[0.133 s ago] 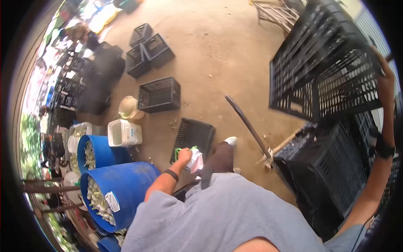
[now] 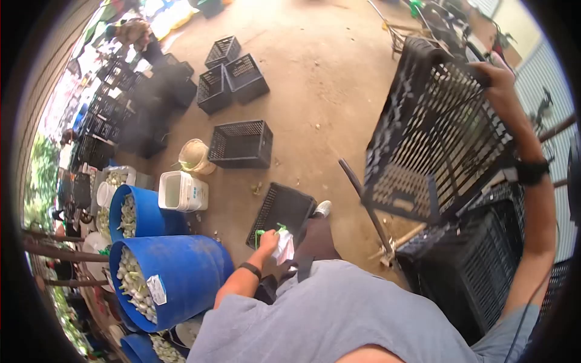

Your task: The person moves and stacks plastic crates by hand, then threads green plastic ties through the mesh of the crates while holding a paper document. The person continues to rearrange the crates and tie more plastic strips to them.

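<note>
My right hand (image 2: 500,86) is closed round the upper edge of a black slatted plastic crate (image 2: 439,130), which hangs tilted at the right. Below it stand more black crates (image 2: 466,260), partly covered by a shiny black sheet. At lower centre my left hand (image 2: 269,240) grips a soft white and pink bag (image 2: 284,247) with green ties sticking out on both sides of the fist. Beyond that hand another black crate (image 2: 284,209) lies on the ground beside my foot.
Blue barrels (image 2: 181,275) holding pale bulb-like produce stand at the left. A white square bucket (image 2: 184,191) and a round cream bucket (image 2: 195,157) are beside them. Several black crates (image 2: 245,145) sit on the dirt floor. A dark pole (image 2: 368,209) slants up at right centre.
My right hand has swung the crate leftward, and the crate's tilt has changed. The left hand keeps its hold on the bag. The whole view has shifted slightly.
</note>
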Tool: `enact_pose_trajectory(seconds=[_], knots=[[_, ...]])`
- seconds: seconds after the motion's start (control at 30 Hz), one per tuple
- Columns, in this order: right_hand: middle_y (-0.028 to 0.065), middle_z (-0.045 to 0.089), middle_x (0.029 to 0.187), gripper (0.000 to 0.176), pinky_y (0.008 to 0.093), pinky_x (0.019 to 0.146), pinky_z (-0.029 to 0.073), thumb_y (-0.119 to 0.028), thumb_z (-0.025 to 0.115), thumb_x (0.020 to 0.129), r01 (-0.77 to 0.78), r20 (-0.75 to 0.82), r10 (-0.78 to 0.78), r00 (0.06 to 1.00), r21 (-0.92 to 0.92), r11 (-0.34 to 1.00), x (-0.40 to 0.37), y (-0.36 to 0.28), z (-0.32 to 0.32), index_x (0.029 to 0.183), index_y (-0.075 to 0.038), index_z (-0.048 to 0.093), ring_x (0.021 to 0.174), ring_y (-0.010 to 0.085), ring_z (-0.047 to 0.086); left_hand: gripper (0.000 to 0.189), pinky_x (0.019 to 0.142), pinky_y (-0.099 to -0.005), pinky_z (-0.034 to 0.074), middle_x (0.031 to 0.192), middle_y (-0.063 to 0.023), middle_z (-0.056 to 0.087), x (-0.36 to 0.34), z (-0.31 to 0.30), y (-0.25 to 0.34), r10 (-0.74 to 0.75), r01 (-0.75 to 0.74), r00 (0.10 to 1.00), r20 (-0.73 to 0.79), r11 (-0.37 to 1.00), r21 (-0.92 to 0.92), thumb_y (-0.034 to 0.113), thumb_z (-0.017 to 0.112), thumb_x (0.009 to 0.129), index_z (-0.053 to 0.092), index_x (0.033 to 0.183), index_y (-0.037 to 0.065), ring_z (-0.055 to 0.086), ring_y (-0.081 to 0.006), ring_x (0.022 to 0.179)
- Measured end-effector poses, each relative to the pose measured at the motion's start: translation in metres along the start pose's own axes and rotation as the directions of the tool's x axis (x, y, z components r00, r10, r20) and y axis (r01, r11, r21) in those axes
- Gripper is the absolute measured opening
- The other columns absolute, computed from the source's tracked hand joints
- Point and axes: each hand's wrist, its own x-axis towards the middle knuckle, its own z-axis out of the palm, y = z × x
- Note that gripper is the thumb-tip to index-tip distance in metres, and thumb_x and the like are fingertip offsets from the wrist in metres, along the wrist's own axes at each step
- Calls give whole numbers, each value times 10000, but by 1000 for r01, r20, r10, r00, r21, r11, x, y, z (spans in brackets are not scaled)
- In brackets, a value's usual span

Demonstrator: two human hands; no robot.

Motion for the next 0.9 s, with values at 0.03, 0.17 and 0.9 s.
enact_pose_trajectory(seconds=[0.03, 0.17, 0.9], knots=[[128, 664, 853, 358, 274, 651, 447, 54, 517, 657, -48, 49, 42, 998, 122, 991, 32, 30, 36, 986, -2, 647, 691, 189, 581, 228, 716, -465, 443, 801, -217, 611, 15, 7, 1, -29, 26, 999, -41, 998, -57, 228, 511, 741, 605, 754, 20, 591, -387, 800], [68, 660, 778, 441, 239, 626, 437, 121, 491, 622, -251, 221, 225, 949, 100, 963, 123, 50, 174, 1016, -11, 638, 686, 121, 563, 217, 698, -461, 444, 769, -223, 616, 61, 2, -54, -314, 267, 927, -205, 937, -225, 194, 518, 737, 623, 750, 4, 596, -383, 758], [176, 596, 753, 75, 456, 633, 449, -59, 532, 677, -563, 294, 486, 823, 538, 628, -156, 58, 484, 730, -41, 581, 728, 368, 575, 158, 561, -295, 428, 742, -43, 575, 146, -79, 88, -66, 126, 947, 315, 977, -173, 110, 524, 796, 581, 816, -36, 525, -136, 647]])
